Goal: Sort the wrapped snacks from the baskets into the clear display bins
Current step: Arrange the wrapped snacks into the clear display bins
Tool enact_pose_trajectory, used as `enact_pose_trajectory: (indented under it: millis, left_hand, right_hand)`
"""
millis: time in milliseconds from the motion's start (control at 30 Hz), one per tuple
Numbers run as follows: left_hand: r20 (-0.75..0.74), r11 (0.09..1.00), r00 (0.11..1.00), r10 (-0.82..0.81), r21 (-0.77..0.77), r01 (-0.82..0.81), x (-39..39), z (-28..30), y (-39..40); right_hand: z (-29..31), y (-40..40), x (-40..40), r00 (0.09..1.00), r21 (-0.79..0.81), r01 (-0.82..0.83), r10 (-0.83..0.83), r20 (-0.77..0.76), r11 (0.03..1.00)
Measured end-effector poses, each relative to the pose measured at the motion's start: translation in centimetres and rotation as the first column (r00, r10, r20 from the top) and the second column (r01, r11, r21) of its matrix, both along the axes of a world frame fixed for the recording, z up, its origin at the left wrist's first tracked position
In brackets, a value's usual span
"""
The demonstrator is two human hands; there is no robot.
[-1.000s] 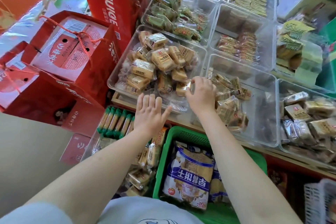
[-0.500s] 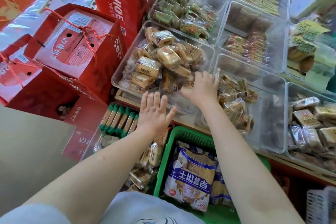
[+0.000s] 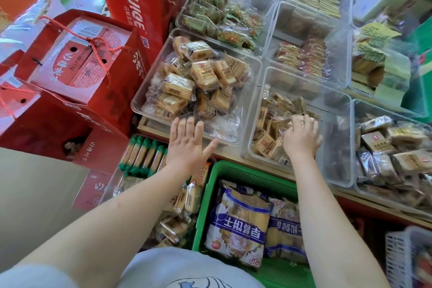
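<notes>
My right hand [image 3: 301,137] is down inside the middle clear bin [image 3: 336,147], its fingers curled over the tan wrapped snacks [image 3: 268,124] piled there. My left hand [image 3: 187,145] hovers flat with spread fingers at the near edge of the left clear bin [image 3: 140,100], which is heaped with yellow wrapped cakes [image 3: 203,72]. It holds nothing. Below my arms a green basket [image 3: 245,170] holds blue-and-white snack bags [image 3: 240,222]. Left of it lie more small wrapped snacks [image 3: 182,201] and green-ended rolls [image 3: 145,154].
Red gift boxes [image 3: 77,65] and a red juice carton [image 3: 138,2] crowd the left. More clear bins stand behind, one with green packets [image 3: 217,16]. A right bin holds silver-wrapped snacks [image 3: 385,145]. A white basket [image 3: 402,255] sits at the lower right.
My right hand has moved right, from the near corner of the left bin into the middle bin's snack pile. My left hand has stayed about where it was, flat.
</notes>
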State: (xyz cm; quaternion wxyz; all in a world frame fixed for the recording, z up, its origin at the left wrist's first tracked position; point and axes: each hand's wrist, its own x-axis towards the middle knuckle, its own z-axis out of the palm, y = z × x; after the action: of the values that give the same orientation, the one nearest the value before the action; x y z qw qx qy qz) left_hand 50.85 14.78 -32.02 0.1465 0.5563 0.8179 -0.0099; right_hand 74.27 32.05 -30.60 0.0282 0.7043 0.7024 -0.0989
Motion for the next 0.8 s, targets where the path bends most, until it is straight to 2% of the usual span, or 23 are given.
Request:
enact_pose_trajectory:
  millis: [67, 133, 233, 333, 400, 533, 700, 800]
  left_hand:
    - [-0.002, 1.0, 1.0, 0.0, 0.007, 0.0, 0.0, 0.0, 0.0]
    - [0.005, 1.0, 1.0, -0.003, 0.018, 0.003, 0.0, 0.1, 0.0]
    - [0.013, 1.0, 1.0, 0.003, 0.026, -0.003, 0.0, 0.1, 0.1]
    - [-0.001, 1.0, 1.0, -0.003, 0.026, 0.003, 0.0, -0.1, 0.0]
    - [-0.005, 0.999, 1.0, -0.004, 0.036, 0.004, -0.1, -0.2, 0.1]
    - [-0.004, 0.999, 1.0, -0.009, 0.051, 0.009, -0.1, -0.3, 0.1]
    - [-0.001, 0.997, 1.0, -0.013, 0.071, 0.013, -0.2, -0.3, 0.1]
    - [-0.009, 0.997, 1.0, -0.014, 0.073, 0.015, -0.1, -0.4, 0.1]
  right_hand:
    - [0.5, 0.4, -0.9, 1.0, -0.01, -0.004, 0.005, 0.027, 1.0]
    - [1.2, 0.4, -2.9, 0.999, 0.065, -0.048, 0.049, -0.012, 0.997]
    - [2.0, -0.6, -7.5, 0.952, 0.184, -0.198, 0.234, -0.199, 0.963]
    - [1.9, -1.4, -12.3, 0.824, 0.15, -0.346, 0.376, -0.423, 0.926]
    - [1.5, -1.1, -14.7, 0.791, 0.1, -0.367, 0.367, -0.489, 0.925]
    - [0.2, 0.7, -17.6, 0.809, -0.021, -0.294, 0.237, -0.537, 0.956]
    - [-0.2, 1.6, -18.2, 0.756, -0.005, -0.218, 0.165, -0.633, 0.976]
    - [0.1, 1.4, -17.7, 0.769, 0.063, -0.196, 0.193, -0.609, 0.979]
